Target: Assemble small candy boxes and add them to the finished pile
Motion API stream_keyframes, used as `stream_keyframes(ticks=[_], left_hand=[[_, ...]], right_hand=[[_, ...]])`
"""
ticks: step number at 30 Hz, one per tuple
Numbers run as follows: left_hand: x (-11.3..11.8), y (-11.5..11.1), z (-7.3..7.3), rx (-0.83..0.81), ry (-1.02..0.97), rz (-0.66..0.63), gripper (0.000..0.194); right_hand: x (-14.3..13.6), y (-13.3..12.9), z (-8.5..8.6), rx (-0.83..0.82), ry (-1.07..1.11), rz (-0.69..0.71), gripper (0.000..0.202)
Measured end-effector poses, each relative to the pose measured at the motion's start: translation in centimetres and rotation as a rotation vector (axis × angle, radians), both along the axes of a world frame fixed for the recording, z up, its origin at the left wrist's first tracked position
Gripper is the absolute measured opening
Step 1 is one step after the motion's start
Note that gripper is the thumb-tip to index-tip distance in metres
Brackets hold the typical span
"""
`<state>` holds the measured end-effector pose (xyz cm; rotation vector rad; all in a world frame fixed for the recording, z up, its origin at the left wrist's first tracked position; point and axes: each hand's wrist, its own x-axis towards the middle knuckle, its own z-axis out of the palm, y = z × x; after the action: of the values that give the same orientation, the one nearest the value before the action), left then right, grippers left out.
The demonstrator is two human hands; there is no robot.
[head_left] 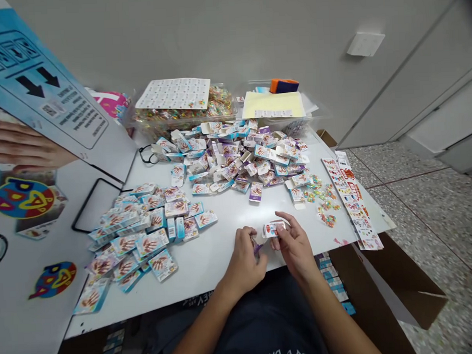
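While our right hand point(294, 241) pinches a small printed card point(272, 229) between thumb and fingers, our left hand point(245, 265) curls around a mostly hidden box point(257, 247) just beside it, both near the front edge of the table point(219, 253).

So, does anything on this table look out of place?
The printed strips jut past the front edge of the white table, looking askew. Nearby, a pink mark breaks the plain surface, and colourful packets lie strewn outside the clear bins.
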<state>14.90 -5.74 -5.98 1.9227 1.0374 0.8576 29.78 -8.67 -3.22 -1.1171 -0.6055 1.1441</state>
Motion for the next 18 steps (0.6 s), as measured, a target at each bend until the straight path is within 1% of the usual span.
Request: stream_keyframes(ticks=[2, 4, 6, 8, 10, 12, 13, 14, 16, 17, 18], left_hand=[[-0.3, 0.0, -0.5, 0.064, 0.038, -0.061, 0.047], [-0.6, 0.0, -0.8, 0.071, 0.045, -0.094, 0.05], [-0.8, 0.2, -0.9, -0.006, 0.008, -0.104, 0.055], [-1.0, 0.4, -0.8, -0.109, -0.043, -0.131, 0.06], [-1.2, 0.6, -0.4, -0.163, -0.087, -0.182, 0.061], [-1.2, 0.8, 0.0, -0.198, -0.113, -0.223, 0.057], [-1.2, 0.9, 0.3, -0.226, -0.122, -0.23, 0.056], [-1.2, 1.0, 0.4, -0.259, -0.127, -0.227, 0.056], [-1.2, 1.1, 0.7, -0.303, -0.138, -0.201, 0.058], [-1.1, 1.2, 0.7, -0.303, -0.144, -0.182, 0.054], [-1.1, 1.2, 0.7, -0.293, -0.147, -0.161, 0.046]], right_hand=[[0.0, -0.1, 0.0, 0.002, -0.151, 0.067, 0.038], [0.3, -0.2, -0.1, -0.013, -0.374, 0.092, 0.03], [0.9, -0.4, -0.1, -0.013, -0.593, 0.071, 0.025], [1.5, -0.5, 0.1, 0.031, -0.772, 0.079, 0.022], [2.0, -0.7, 0.4, 0.114, -0.93, 0.175, 0.023], [2.0, -0.8, 0.5, 0.185, -1.077, 0.318, 0.03], [1.9, -0.8, 0.5, 0.203, -1.134, 0.351, 0.034], [1.6, -0.9, 0.3, 0.209, -1.174, 0.34, 0.037], [0.7, -0.9, -0.3, 0.223, -1.22, 0.233, 0.037], [0.3, -0.8, -0.7, 0.239, -1.235, 0.176, 0.034], [-0.2, -0.8, -1.0, 0.26, -1.252, 0.136, 0.029]])
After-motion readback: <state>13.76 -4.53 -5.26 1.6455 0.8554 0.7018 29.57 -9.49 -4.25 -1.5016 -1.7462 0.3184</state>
